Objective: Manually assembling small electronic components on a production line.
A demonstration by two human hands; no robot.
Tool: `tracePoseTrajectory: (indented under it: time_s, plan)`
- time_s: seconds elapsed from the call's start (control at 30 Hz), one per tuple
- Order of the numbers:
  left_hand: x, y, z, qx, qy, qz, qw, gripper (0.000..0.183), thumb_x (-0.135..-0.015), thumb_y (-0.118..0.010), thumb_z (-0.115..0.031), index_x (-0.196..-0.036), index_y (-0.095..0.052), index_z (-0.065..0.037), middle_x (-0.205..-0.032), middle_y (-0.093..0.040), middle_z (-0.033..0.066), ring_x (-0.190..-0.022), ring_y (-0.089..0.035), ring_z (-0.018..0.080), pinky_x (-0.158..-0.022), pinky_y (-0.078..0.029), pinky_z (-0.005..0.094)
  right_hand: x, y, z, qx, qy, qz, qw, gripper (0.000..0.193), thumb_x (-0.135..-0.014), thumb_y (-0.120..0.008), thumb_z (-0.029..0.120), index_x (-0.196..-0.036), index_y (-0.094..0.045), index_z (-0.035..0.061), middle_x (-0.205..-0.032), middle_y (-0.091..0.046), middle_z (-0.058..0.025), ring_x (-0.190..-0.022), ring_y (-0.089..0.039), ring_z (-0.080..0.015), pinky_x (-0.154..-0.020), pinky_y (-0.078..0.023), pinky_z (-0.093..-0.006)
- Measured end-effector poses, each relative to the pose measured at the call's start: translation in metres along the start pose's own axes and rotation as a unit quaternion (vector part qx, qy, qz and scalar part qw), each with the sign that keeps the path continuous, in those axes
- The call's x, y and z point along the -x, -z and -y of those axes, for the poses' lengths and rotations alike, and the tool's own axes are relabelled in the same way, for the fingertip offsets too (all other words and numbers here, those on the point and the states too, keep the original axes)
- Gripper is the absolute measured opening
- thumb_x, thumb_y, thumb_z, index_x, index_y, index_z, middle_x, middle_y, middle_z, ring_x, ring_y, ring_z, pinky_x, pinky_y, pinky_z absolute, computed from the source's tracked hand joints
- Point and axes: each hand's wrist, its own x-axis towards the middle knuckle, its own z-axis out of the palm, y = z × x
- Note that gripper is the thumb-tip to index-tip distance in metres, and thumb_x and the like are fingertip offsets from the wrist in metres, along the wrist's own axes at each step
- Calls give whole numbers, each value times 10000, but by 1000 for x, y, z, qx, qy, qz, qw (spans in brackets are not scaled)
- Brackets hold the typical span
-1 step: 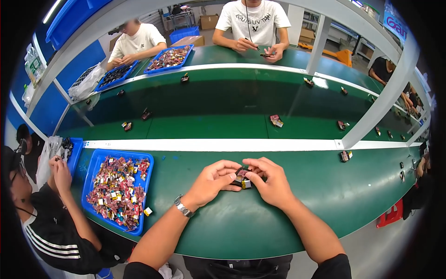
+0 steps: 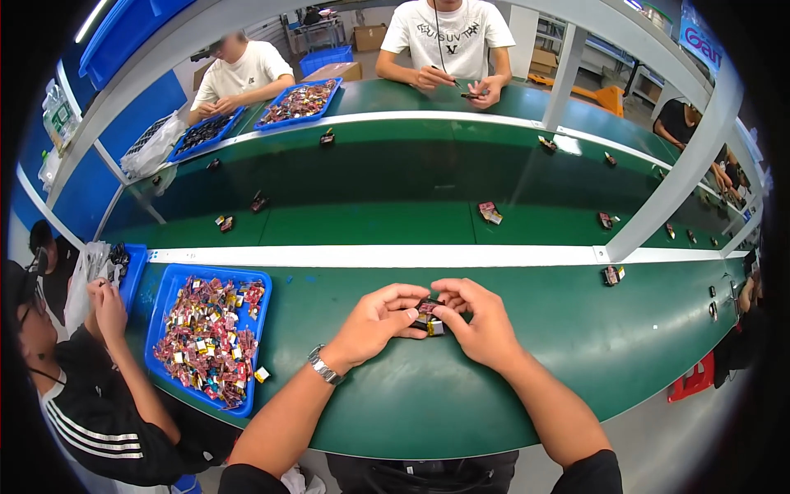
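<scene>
Just above the green bench, both my hands hold a small electronic assembly: a black housing with a red circuit board and a small silver-and-yellow battery at its lower edge. My left hand, with a metal watch above it on the wrist, grips its left side between thumb and fingers. On the other side, my right hand presses its thumb on the assembly, its fingers curled behind. The fingertips partly hide the housing. To the left, a blue tray is heaped with red circuit boards with attached batteries.
One loose battery piece lies beside the tray. A white rail divides my bench from the green belt, where several assemblies are spread out. Another assembly sits at right, near a grey post. Co-workers sit at left and across.
</scene>
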Motion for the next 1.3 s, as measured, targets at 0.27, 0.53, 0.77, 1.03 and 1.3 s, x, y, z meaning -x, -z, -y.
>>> tracePoseTrajectory:
  time_s: [0.27,0.53,0.77,1.03,1.3]
  plan:
    - [0,-3,6,57,-34,10,998,331,-984,-512,-8,-1311,-465,-7,-1268,-574,142,-1165,-590,216,-988,-545,393,-1,-2,5,211,214,-44,953,169,-781,-719,18,-935,-660,57,-998,-620,-50,-811,-624,-219,-672,-529,-327]
    - [-1,-3,9,57,-16,-4,998,318,-984,-502,11,-1297,-456,-16,-1292,-571,134,-1164,-594,204,-986,-542,378,-7,-2,6,284,243,-24,927,185,-725,-718,15,-887,-638,50,-1054,-605,-55,-915,-598,-235,-766,-515,-366]
    - [-1,-6,8,36,-24,-9,999,336,-971,-450,60,-1301,-451,0,-1335,-545,142,-1182,-578,196,-997,-535,352,-6,5,3,203,202,28,958,159,-746,-715,12,-855,-605,48,-1126,-586,-90,-1020,-584,-297,-849,-505,-405]
    - [0,-8,7,23,-27,-6,999,324,-975,-459,48,-1294,-451,-6,-1360,-525,146,-1198,-573,213,-1005,-531,367,-5,2,1,202,196,31,959,146,-760,-721,31,-856,-613,52,-1158,-588,-103,-1064,-578,-307,-881,-500,-413]
    - [-2,-8,9,27,-31,-13,999,327,-967,-488,46,-1289,-457,-5,-1351,-529,154,-1184,-586,222,-1004,-535,386,-6,3,-2,219,205,20,954,172,-757,-743,46,-911,-667,51,-1140,-604,-88,-1057,-584,-293,-860,-512,-390]
